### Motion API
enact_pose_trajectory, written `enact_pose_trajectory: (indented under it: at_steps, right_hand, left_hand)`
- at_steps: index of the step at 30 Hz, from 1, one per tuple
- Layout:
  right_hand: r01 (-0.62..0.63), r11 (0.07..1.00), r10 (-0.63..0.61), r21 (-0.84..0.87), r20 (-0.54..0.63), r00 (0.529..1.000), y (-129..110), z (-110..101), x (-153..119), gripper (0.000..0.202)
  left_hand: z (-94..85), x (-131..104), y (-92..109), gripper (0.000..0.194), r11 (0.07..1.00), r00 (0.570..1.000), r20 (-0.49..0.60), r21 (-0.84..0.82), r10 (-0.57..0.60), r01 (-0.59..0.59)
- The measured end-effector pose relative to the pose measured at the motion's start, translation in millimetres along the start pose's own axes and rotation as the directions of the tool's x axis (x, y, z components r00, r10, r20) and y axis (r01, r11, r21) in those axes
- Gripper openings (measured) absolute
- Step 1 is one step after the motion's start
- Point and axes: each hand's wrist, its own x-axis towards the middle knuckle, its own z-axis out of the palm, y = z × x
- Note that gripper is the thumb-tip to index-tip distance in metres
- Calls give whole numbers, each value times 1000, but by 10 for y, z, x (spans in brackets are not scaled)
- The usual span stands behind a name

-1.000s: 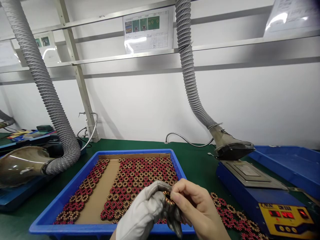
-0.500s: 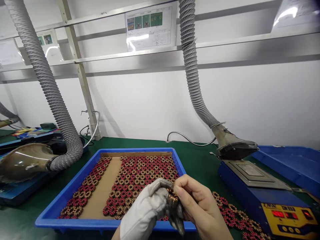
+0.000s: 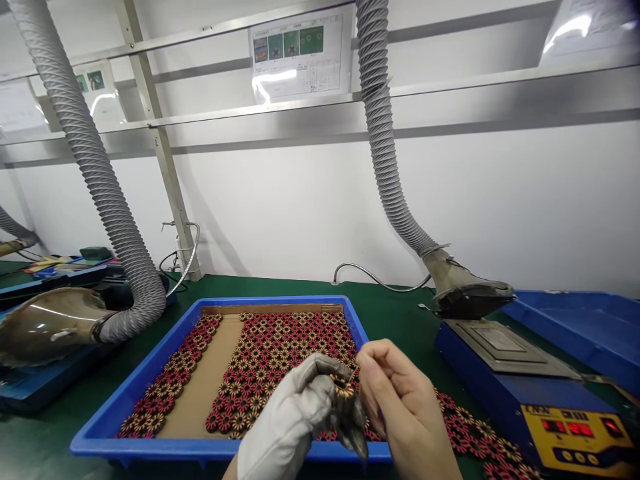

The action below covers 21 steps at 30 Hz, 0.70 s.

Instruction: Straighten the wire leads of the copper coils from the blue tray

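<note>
Beyond and left of the grip lies a blue tray. The gloved left hand pinches a ring. Just right of it, the bare right hand presses its fingertips together, whether on anything I cannot tell. Farther right lie more rings.

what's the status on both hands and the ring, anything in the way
Gloved left hand gripping the wound ring. Bare right hand beside it, fingertips together; anything pinched too small to tell. Nothing seen blocking; blue tray behind.
</note>
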Motion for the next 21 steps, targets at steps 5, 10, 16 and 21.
enact_pose_trajectory:
  at_steps: [5, 10, 16, 21]
  right_hand:
    - [119, 993, -120, -27, -45, 992, -7, 17, -69, 35]
    - [147, 987, -145, -66, 27, 989, 14, 35, -77, 35]
    - [-59, 993, 84, -99, 268, 960, -54, -86, -4, 47]
    - [-4, 983, 64, -185, 321, 945, -21, -172, 85, 46]
  left_hand:
    - [-36, -30, 12, 46, 995, 999, 14, 92, 38, -39]
    - [67, -81, 113, 53, 995, 999, -23, 93, 24, -22]
    - [136, -151, 136, 49, 988, 978, -145, 57, 149, -142]
    - [83, -187, 123, 52, 992, 991, -38, 16, 126, -126]
